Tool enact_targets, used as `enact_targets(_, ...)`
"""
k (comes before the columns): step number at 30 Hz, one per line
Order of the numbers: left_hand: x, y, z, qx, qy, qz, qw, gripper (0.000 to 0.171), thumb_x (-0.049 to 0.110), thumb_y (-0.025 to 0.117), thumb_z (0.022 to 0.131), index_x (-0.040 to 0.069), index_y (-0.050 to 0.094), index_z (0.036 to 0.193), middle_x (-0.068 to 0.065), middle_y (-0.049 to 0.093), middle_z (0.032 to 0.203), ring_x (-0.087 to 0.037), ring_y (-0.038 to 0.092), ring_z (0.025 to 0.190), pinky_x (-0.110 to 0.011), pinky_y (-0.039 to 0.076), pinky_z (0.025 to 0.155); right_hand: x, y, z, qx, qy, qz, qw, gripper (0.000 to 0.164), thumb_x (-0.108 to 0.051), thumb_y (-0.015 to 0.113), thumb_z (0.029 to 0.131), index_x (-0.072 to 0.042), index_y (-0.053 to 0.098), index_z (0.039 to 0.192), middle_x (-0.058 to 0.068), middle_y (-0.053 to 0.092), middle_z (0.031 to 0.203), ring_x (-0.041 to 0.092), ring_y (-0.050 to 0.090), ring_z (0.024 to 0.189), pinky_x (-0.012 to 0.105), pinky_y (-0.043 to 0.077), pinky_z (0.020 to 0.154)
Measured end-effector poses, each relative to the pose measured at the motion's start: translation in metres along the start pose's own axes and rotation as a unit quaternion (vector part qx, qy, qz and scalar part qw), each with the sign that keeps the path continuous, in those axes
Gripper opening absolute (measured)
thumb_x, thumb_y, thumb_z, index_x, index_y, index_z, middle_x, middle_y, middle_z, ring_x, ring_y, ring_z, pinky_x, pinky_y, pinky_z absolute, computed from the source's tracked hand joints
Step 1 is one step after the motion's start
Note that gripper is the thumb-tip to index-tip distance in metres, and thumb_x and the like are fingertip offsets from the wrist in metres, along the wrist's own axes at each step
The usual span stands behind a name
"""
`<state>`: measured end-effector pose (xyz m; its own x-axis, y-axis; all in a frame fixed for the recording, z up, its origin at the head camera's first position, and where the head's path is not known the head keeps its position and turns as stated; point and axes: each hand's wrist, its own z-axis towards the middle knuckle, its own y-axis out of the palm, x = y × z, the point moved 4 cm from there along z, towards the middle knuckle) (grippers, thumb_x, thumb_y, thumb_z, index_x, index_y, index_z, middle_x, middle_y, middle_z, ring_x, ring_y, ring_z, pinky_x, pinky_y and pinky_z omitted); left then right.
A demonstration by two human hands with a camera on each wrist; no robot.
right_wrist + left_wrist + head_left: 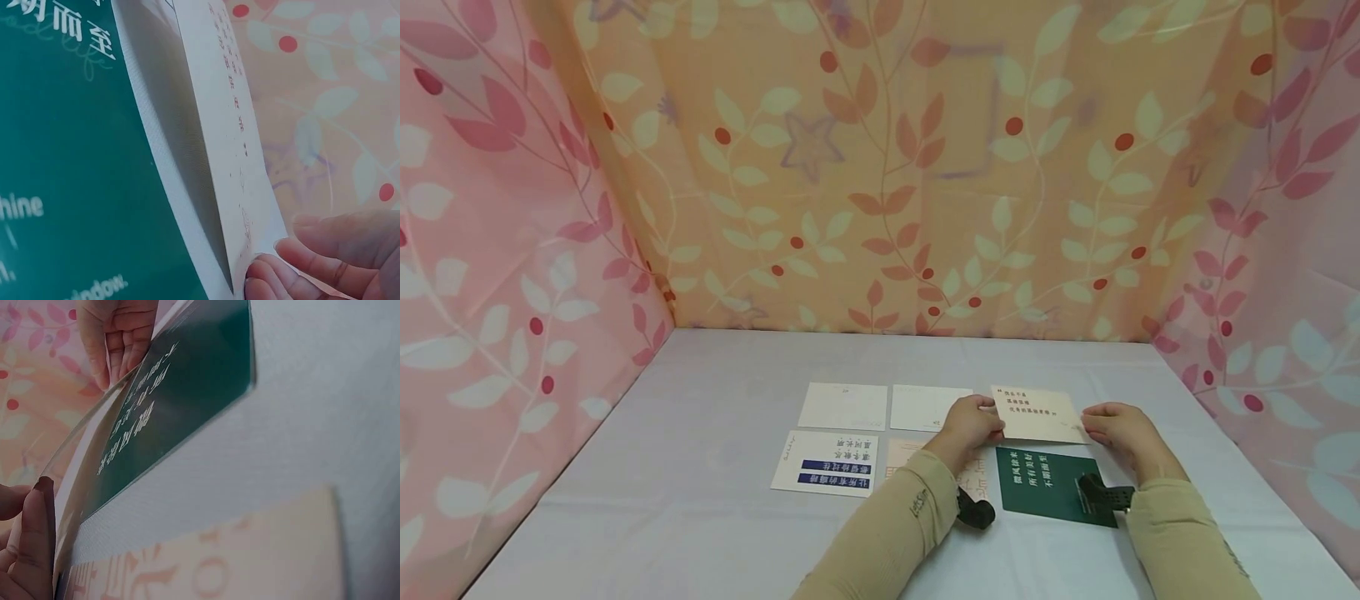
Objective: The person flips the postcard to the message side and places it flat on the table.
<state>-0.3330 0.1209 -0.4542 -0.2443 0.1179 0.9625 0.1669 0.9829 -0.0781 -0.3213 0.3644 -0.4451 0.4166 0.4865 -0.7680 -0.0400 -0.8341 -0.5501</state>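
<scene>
A cream card (1037,414) with a few lines of reddish-brown writing is held up between my two hands at the back right of the laid-out cards. At its left edge my left hand (972,423) pinches it between thumb and fingers. My right hand (1126,435) grips the opposite end near the lower corner, thumb and curled fingers showing in the right wrist view. A shadowed gap shows beneath the card there. Just in front lies a dark green card (1052,486) with white writing, partly covered by the black strap mount (1105,493) on my right wrist.
Two pale cards (842,406) (925,406) form the back row to the left. In front lie a white card with blue bars (827,463) and a peach card (904,454) mostly under my left arm. Patterned curtains (880,167) enclose the white table (662,467).
</scene>
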Motion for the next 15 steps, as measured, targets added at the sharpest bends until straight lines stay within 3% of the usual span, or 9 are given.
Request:
enact_targets(9,-0.0006,-0.0019,0.0025,-0.001,-0.007,0.003,1.0,0.032,0.004,0.066,0.079,0.014,0.062,0.109,-0.002,0.058,0.08,-0.012,0.059,0.063,-0.025,0.051,0.058,-0.0068,-0.0024,-0.0038,-0.012,-0.027,-0.02,0.999,0.046,-0.022,0.06,0.088,0.007,0.048,0.121,0.022,0.055,0.111,0.023,0.053,0.09,0.019,0.044,0.064)
enact_targets(15,-0.0023,-0.0024,0.0032,-0.004,-0.009,-0.016,0.9998,0.026,0.001,0.065,0.079,0.014,0.064,0.102,-0.003,0.06,0.079,-0.012,0.059,0.062,-0.026,0.051,0.059,-0.0105,-0.0049,-0.0018,-0.012,-0.046,-0.028,0.998,0.043,-0.019,0.059,0.089,0.009,0.05,0.119,0.022,0.057,0.109,0.017,0.057,0.083,0.02,0.049,0.064)
